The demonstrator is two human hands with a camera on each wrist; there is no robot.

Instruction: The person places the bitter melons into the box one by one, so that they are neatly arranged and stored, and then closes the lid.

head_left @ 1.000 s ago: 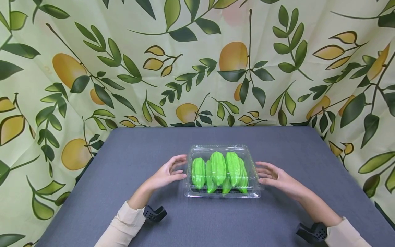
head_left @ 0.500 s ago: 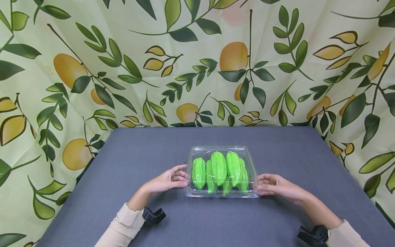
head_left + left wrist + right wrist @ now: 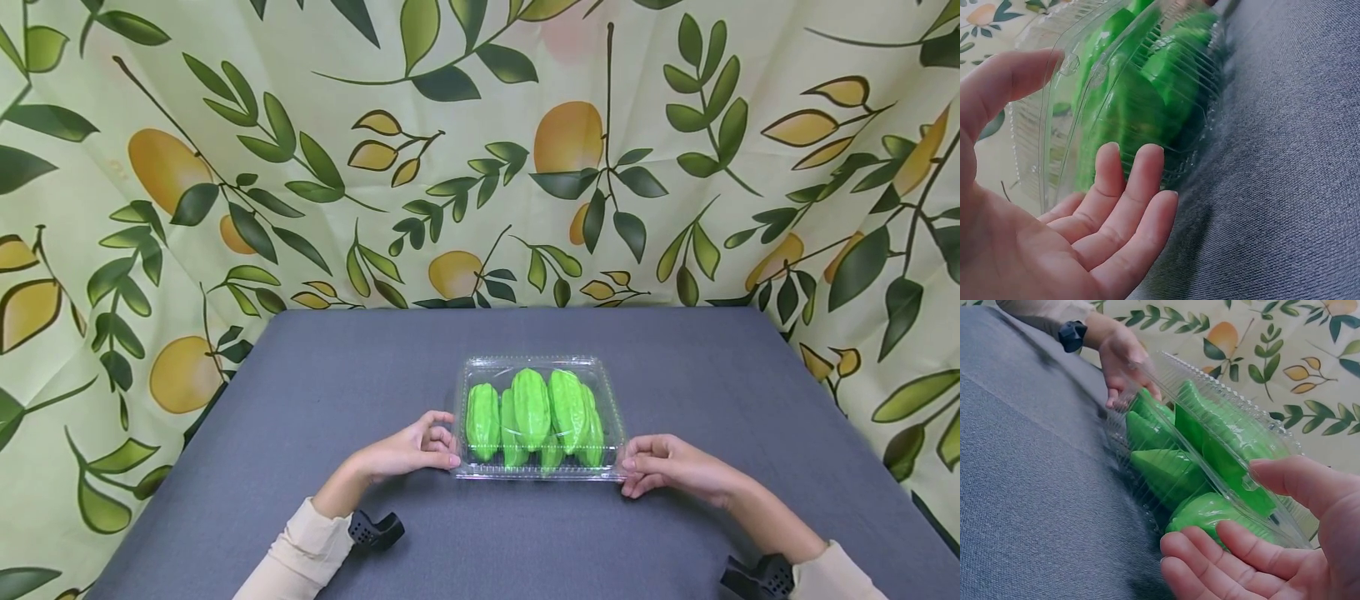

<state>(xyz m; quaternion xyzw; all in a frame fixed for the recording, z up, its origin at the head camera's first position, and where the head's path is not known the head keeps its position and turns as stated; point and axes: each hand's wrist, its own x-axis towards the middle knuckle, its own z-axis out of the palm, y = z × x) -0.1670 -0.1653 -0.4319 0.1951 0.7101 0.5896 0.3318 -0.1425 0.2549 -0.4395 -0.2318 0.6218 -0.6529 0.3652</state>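
Observation:
A clear plastic clamshell container (image 3: 536, 475) lies on the table with several bright green, ridged, star-fruit-like pieces (image 3: 531, 410) inside. Its lid covers them. My left hand (image 3: 411, 448) is at its left side. In the left wrist view the thumb tip touches the rim (image 3: 1047, 137), while loosely bent fingers (image 3: 1138, 181) lie by the side wall. My right hand (image 3: 678, 467) is at the front right corner. The right wrist view has the thumb (image 3: 1291, 478) against the rim beside a small clasp bump, with relaxed fingers (image 3: 1210, 562) below and a gap between.
A grey cloth-covered table (image 3: 360, 350) extends around the container. Behind it hangs a curtain (image 3: 480, 167) printed with leaves and fruit. Each wrist wears a black camera band (image 3: 377, 528).
Both hands have moved toward the near corners of the container. The right fingers have dropped below the thumb at the right corner. The container stays in about the same place.

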